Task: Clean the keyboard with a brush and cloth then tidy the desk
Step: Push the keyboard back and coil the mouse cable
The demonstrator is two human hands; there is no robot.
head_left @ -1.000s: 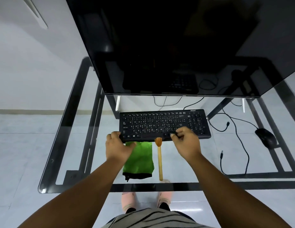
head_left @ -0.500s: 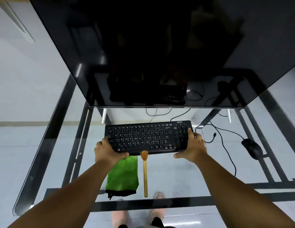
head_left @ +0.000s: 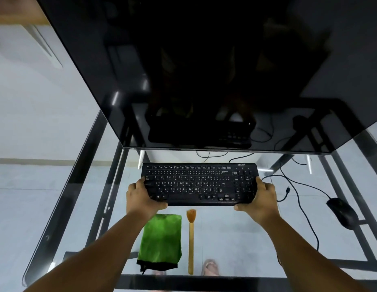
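Huge glossy black monitor (head_left: 204, 70) across the far half, flat and mirror-like, dim reflections in the panel. Beneath and around, a clear glass desk (head_left: 225, 234) on a dark metal frame, pale tiled floor visible through the top. Flat rectangular black keyboard (head_left: 200, 183), matte plastic with small white legends, just in front of the monitor's lower edge, gripped at both short ends. Left hand (head_left: 142, 197) clamped on the left end, thumb along the near edge, fingers curled over the keys. Right hand (head_left: 260, 197) clamped on the right end in the same way. Cannot tell whether raised off the glass or resting on it. Fuzzy green cloth (head_left: 161, 239), folded to a rough rectangle with a black hem at the near end, flat on the glass near-left of centre. Just right of it and apart, a slim straight wooden brush (head_left: 191, 237), orange bristle tuft toward the keyboard. Smooth rounded black mouse (head_left: 342, 211) at far right, thin black cable (head_left: 305, 216) looping beside it.
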